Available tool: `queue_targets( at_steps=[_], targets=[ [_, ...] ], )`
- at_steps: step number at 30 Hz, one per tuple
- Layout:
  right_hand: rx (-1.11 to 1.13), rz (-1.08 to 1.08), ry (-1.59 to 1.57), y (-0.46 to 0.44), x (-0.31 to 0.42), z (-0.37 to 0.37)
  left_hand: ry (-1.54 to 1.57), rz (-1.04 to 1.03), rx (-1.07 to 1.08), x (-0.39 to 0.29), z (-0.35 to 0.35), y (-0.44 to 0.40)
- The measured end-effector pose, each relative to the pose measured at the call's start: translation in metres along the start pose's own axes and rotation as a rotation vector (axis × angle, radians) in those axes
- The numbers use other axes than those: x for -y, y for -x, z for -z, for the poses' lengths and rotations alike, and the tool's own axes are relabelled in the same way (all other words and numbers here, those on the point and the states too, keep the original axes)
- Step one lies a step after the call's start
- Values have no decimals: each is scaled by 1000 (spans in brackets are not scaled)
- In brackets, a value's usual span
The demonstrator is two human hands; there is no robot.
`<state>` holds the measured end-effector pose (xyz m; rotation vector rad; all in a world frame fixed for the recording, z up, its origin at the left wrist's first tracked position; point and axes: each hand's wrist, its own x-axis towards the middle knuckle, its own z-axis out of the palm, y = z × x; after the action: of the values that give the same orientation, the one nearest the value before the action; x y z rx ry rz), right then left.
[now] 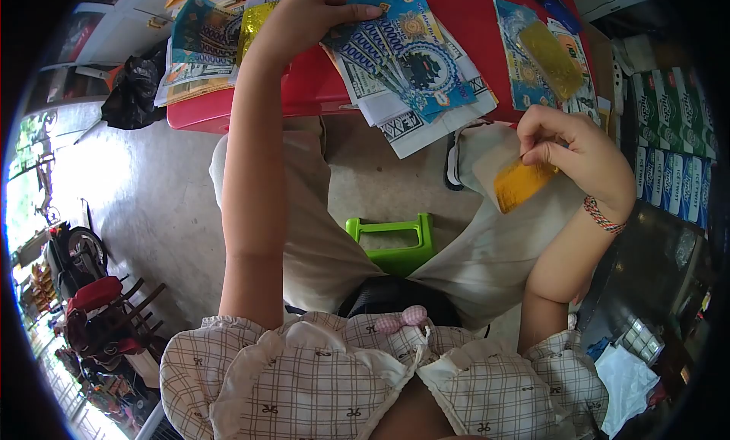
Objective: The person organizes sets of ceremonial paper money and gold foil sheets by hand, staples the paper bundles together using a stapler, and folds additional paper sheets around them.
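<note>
My left hand [315, 18] reaches over the red table, closed with its thumb on the edge of a fan of blue paper notes [426, 68]. Under that fan lie white and black printed sheets [399, 130], jutting past the table edge. My right hand [582, 147] pinches a sheet of gold foil paper [525, 185] between thumb and fingers, above my right knee. Near it on the table rests another stack: a blue note [513, 56] with a gold sheet [551, 60] on top. More blue notes [201, 30] and a yellow-gold sheet [255, 22] lie beside my left forearm.
The red table [201, 115] spans the top, with blue pens [555, 7] at its far right. A green plastic stool [395, 242] stands between my legs. A black plastic bag [137, 90] is at left, stacked boxes [673, 113] at right, and a motorbike [76, 250] farther left.
</note>
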<state>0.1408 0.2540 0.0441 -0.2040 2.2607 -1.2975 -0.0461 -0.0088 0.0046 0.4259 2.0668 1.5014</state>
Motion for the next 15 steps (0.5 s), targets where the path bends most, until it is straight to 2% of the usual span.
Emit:
queue_targets(
  at_steps=[7,9,10,12,13,15],
  targets=[
    [-104,117,-137,-2,-12,-7,-26,-16,-29,0,-1,1],
    [-74,388,-388,1,-11,-11,-17,-14,-19,0,-1,1],
    [-73,387,-387,3,-7,-14,-9,-11,-8,0,0,1],
    [31,851,-635,3,8,-18,12,-9,7,1,0,0],
    [208,1013,-740,-6,12,-16,30,-9,23,2,1,-2],
    [116,1007,-795,2,26,-23,-54,-97,41,22,8,-9]
  ],
)
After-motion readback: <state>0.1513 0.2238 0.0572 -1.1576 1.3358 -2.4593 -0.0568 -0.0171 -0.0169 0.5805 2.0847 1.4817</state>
